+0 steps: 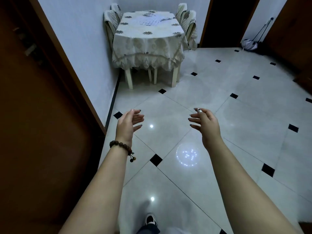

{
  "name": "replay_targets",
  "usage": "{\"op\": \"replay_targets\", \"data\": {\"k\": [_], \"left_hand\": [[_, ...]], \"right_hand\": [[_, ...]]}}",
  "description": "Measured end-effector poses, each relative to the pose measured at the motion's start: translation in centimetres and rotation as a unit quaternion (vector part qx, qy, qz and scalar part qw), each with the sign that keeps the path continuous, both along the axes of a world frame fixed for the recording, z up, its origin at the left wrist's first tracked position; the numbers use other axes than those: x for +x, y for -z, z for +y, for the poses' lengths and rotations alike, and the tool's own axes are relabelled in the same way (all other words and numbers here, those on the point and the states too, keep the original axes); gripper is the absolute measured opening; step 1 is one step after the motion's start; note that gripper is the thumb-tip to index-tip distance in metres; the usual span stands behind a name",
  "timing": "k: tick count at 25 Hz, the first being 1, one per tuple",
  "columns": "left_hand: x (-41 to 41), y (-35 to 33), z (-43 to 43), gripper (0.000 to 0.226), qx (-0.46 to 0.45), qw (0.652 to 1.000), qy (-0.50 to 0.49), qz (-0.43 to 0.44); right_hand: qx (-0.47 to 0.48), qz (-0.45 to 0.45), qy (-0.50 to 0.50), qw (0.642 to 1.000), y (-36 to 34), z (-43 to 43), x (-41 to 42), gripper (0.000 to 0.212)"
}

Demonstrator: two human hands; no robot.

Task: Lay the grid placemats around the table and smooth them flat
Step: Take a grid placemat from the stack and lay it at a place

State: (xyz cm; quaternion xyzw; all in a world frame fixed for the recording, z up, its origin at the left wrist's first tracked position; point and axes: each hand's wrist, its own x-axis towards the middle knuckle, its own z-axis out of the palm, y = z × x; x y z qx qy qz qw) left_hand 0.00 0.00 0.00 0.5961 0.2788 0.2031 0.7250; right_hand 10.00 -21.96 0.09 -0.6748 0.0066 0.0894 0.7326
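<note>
**Both hands free, table well ahead**

Your left hand point(129, 123) and right hand point(205, 123) hang out in front of you over the tiled floor point(236, 124), palms turned toward each other and well apart. The fingers of both are spread and only loosely bent, and neither hand holds or touches anything. A beaded bracelet point(120, 146) sits on your left wrist.

The table point(135, 33) stands at the far end of the room against the wall, covered by a pale lace tablecloth point(146, 49) that drapes down over its legs. On the far half of the tabletop lies a faint grid-patterned sheet that looks like a placemat point(149, 21); it is too small and washed out for you to tell whether it lies flat. Covered chairs flank the table, on the left point(111, 19) and on the right point(190, 19).

A dark wooden door point(42, 115) fills your left side. One shoe point(150, 219) shows at the bottom edge.
</note>
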Motion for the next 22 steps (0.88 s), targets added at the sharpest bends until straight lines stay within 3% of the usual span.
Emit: {"op": "replay_targets", "data": {"k": [12, 22], "left_hand": [[13.6, 0.8, 7.5, 0.035, -0.011, 1.0, 0.003, 0.02], [33.9, 0.7, 10.1, 0.03, -0.007, 1.0, -0.012, 0.014]], "right_hand": [[0.025, 0.022, 0.033, 0.999, 0.7, 6.5, 13.6, 0.024], [0.003, 0.021, 0.009, 1.0, 1.4, 9.7, 34.4, 0.023]]}}
